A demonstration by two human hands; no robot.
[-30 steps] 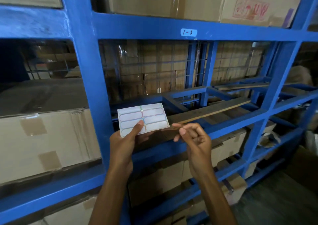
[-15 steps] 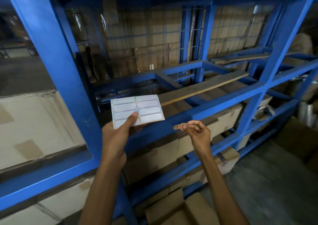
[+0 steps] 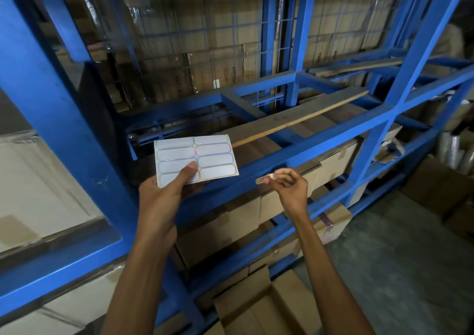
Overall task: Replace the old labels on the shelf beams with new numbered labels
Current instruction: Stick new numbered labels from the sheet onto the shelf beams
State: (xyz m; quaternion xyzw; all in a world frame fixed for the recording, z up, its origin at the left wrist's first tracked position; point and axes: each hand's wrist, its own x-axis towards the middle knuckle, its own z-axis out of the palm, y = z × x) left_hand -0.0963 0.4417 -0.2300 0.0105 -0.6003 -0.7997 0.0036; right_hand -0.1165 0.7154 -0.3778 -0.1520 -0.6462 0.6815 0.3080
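Note:
My left hand (image 3: pixel 164 193) holds a white sheet of blank labels (image 3: pixel 196 159) by its lower left corner, thumb on top, in front of the blue shelf rack. To its right, my right hand (image 3: pixel 291 183) pinches a small peeled label (image 3: pixel 263 180) between thumb and fingers. That label sticks out to the left, just in front of a blue shelf beam (image 3: pixel 315 142) that slants up to the right. No label shows on this beam.
A thick blue upright (image 3: pixel 59 119) stands at the left and another (image 3: pixel 400 104) at the right. A wooden plank (image 3: pixel 295 122) lies across the shelf frame. Cardboard boxes fill the lower shelves (image 3: pixel 230 222), and an open box (image 3: pixel 269 306) sits on the floor below.
The view has dropped, so the upper beam with its "1-3" label has left the frame. My right hand has moved right, away from the sheet, with the small label.

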